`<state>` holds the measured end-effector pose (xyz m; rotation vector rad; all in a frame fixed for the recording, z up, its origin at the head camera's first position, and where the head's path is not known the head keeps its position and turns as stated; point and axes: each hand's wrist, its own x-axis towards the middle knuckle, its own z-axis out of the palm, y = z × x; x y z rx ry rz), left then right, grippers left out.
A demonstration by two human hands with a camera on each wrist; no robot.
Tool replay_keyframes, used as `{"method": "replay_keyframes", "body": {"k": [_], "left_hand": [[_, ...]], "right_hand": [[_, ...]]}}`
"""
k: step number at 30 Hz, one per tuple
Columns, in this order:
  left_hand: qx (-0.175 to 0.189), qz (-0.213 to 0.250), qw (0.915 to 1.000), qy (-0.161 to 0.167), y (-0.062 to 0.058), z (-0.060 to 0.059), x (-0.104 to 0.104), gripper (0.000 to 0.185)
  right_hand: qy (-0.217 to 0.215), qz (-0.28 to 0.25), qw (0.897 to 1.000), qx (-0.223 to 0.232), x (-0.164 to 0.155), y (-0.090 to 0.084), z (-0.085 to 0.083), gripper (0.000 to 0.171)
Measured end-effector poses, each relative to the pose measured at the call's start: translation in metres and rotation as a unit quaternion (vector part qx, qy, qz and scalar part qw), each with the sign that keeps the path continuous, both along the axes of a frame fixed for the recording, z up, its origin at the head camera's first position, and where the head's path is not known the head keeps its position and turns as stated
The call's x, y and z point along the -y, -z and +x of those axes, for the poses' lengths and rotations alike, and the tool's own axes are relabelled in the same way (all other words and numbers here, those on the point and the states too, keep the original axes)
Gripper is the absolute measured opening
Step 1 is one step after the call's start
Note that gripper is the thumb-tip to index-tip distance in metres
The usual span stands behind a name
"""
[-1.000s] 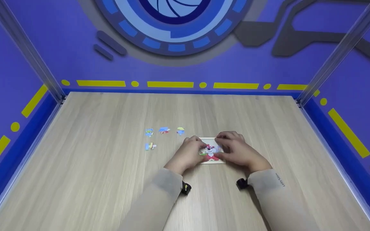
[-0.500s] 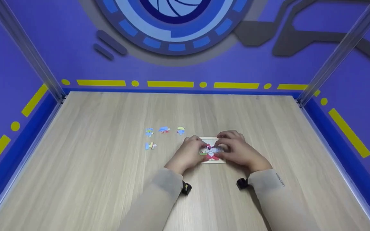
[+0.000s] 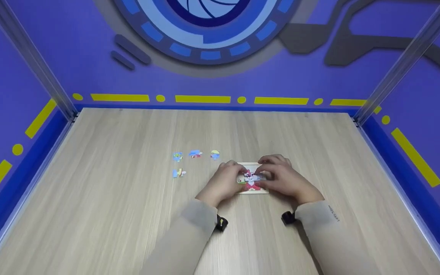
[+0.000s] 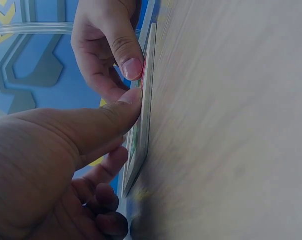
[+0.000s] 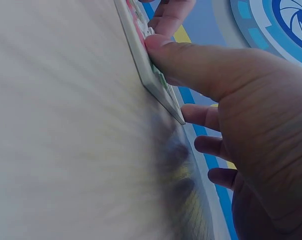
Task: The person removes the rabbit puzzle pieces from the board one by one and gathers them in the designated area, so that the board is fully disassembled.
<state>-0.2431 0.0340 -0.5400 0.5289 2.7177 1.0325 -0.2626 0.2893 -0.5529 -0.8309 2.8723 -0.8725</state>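
Almost nothing has moved since the earlier frames: both hands stay on the small puzzle board, and only the fingers of the right hand have crept a little closer over the picture. That board lies flat on the tabletop, near the middle and slightly toward the person, with a red and white cartoon figure showing between the hands. The left hand has its fingers curled down at the left edge of the board, and its thumb presses on the board's near edge; the right hand does the same from the other side, with the thumb on the edge and the fingers bent over the top. Four loose puzzle pieces lie apart to the left, not touched by any hand. A possible problem from here is that the thumbs push unevenly on the thin edge, so the board could slide on the smooth wood or tip up, and a seated piece could jump out. From the head view the hands hide most of the board and the contact cannot be judged. The left wrist view shows the left thumb touching the rim of the board with the right hand's fingertip just above it, and the right wrist view shows the right thumb pressed against the board's edge.
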Motion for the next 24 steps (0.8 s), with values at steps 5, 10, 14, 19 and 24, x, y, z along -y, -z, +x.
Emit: {"method": "replay_keyframes", "body": {"k": [5, 10, 14, 19, 24], "left_hand": [[-0.007, 0.003, 1.0, 0.006, -0.0002, 0.0001, -0.0003, 0.044], [-0.019, 0.006, 0.9997, 0.012, 0.0, -0.0008, -0.0001, 0.037], [-0.012, 0.024, 0.9996, 0.004, 0.0001, -0.0017, 0.0007, 0.028], [-0.008, 0.047, 0.9988, -0.005, 0.0006, -0.003, 0.0016, 0.022], [-0.015, 0.06, 0.998, -0.015, 0.0017, -0.0035, 0.0007, 0.017]], "right_hand": [[0.003, 0.0, 1.0, 0.001, -0.0012, 0.0009, 0.0004, 0.023], [0.0, 0.001, 1.0, -0.007, -0.0025, 0.003, 0.0005, 0.019], [-0.001, 0.002, 1.0, -0.009, -0.0028, 0.0026, 0.0008, 0.014], [0.002, 0.002, 1.0, -0.009, -0.0019, 0.002, 0.0003, 0.011], [0.003, 0.001, 1.0, -0.008, -0.0013, 0.0017, 0.0, 0.011]]}}
